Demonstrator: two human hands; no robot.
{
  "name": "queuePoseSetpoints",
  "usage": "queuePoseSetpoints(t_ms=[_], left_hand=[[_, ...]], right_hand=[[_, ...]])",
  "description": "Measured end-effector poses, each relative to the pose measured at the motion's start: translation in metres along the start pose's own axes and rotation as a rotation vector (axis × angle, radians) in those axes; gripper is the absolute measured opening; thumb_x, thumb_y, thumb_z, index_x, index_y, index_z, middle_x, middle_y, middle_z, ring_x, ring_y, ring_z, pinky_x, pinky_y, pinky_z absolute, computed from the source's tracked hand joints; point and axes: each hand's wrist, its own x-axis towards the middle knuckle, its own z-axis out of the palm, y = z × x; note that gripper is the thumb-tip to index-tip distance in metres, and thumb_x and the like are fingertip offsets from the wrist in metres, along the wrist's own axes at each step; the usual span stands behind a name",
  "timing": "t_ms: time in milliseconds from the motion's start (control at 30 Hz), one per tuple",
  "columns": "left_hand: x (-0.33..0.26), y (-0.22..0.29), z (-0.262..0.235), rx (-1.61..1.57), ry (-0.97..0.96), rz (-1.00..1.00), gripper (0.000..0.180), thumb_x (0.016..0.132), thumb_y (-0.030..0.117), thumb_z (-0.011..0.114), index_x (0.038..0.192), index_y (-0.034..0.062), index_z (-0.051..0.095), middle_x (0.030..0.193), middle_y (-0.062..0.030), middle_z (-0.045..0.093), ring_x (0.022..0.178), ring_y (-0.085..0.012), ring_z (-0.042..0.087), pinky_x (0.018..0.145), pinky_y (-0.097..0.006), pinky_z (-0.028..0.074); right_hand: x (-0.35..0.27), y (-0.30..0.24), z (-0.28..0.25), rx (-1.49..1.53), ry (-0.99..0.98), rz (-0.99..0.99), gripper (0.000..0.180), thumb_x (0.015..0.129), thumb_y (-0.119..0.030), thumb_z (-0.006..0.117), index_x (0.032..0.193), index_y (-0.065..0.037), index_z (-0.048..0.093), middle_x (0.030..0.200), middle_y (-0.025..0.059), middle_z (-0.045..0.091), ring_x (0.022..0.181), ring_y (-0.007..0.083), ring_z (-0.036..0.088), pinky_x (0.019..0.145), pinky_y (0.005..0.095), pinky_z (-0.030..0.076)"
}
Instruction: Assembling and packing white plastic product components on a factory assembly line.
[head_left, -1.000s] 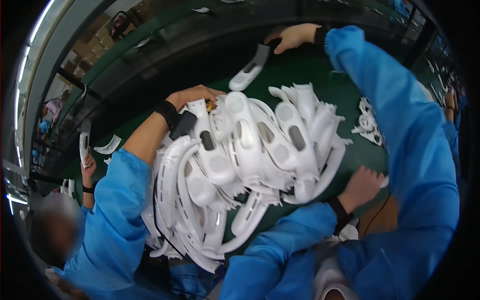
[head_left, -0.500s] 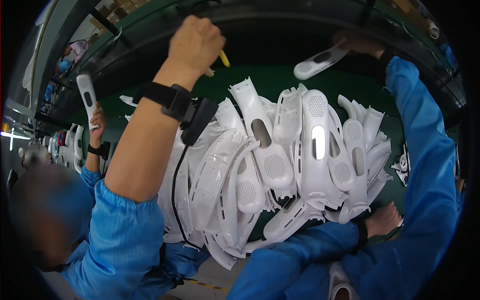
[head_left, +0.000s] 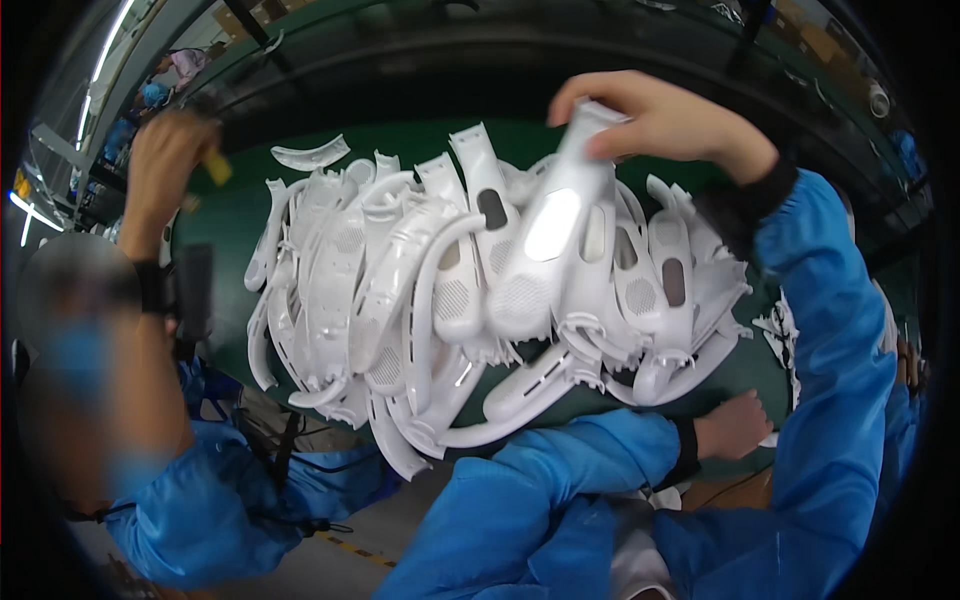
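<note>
My right hand [head_left: 650, 115] grips the narrow end of a white plastic shell [head_left: 522, 287]. This shell has an oval window and a perforated rounded end, slants down over the pile and is slightly blurred. A large heap of similar white shells [head_left: 460, 310] covers the green table [head_left: 215, 285], some curved or with their hollow side showing. My left hand [head_left: 735, 425] rests low at the right, near the table's near edge, with its fingers curled. A small white bit shows by those fingers; what they hold, if anything, is mostly hidden.
At the left a co-worker's hand [head_left: 170, 150] holds a yellow item [head_left: 216, 166], blurred by motion. Small white parts [head_left: 780, 335] lie at the table's right side. One curved white piece [head_left: 310, 153] lies behind the heap. A dark shelf edge [head_left: 400, 60] runs along the back.
My right hand has brought a shell from the back right to above the heap's middle. The co-worker's hand with the yellow item has swung left, away from the heap. The view has shifted.
</note>
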Motion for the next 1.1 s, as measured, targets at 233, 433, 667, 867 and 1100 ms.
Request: queuePoseSetpoints(t_ms=[233,433,667,867,1100], left_hand=[[-0.001,0.012,0.046,-0.567,-0.091,0.047,0.014,0.079,0.015,0.055,0.085,0.0074,0.065,0.09,-0.0105,0.063,0.082,-0.025,0.057,0.076,-0.037,0.039],[0.013,0.042,0.106,-0.66,0.215,-0.021,0.018,0.079,0.014,0.056,0.094,0.0063,0.063,0.105,-0.0095,0.061,0.098,-0.0262,0.054,0.081,-0.038,0.039],[0.002,0.027,0.049,-0.472,-0.097,0.057,0.012,0.078,0.019,0.058,0.082,0.0089,0.063,0.079,-0.0068,0.061,0.073,-0.0239,0.056,0.073,-0.035,0.036],[0.01,0.042,0.082,-0.546,0.22,0.021,0.016,0.08,0.021,0.056,0.072,0.0086,0.062,0.067,-0.0064,0.059,0.066,-0.0245,0.056,0.077,-0.038,0.038],[0.003,0.025,0.045,-0.464,-0.097,0.054,0.014,0.075,0.018,0.058,0.076,0.0066,0.066,0.071,-0.0086,0.063,0.073,-0.0272,0.061,0.087,-0.041,0.039]], right_hand=[[0.069,0.075,-0.005,-0.291,0.098,0.087,0.064,0.077,-0.017,0.068,0.137,-0.016,0.045,0.138,0.0146,0.042,0.118,0.028,0.048,0.102,0.0356,0.038],[0.042,0.143,-0.013,-0.226,-0.158,0.661,0.086,0.066,-0.022,0.078,0.142,-0.017,0.037,0.14,0.0161,0.041,0.126,0.0298,0.044,0.094,0.0392,0.046],[0.073,0.145,-0.014,-0.151,-0.214,0.721,0.058,0.071,-0.013,0.072,0.127,-0.009,0.055,0.108,0.0115,0.057,0.098,0.0224,0.057,0.073,0.03,0.051],[0.055,0.165,-0.032,-0.218,-0.086,0.621,0.041,0.074,-0.01,0.068,0.114,-0.009,0.06,0.102,0.0087,0.058,0.091,0.0196,0.055,0.068,0.0295,0.046],[0.02,0.176,-0.086,0.201,0.175,0.434,0.046,0.082,-0.016,0.063,0.126,-0.01,0.052,0.119,0.0078,0.055,0.106,0.0189,0.054,0.093,0.0311,0.042]])
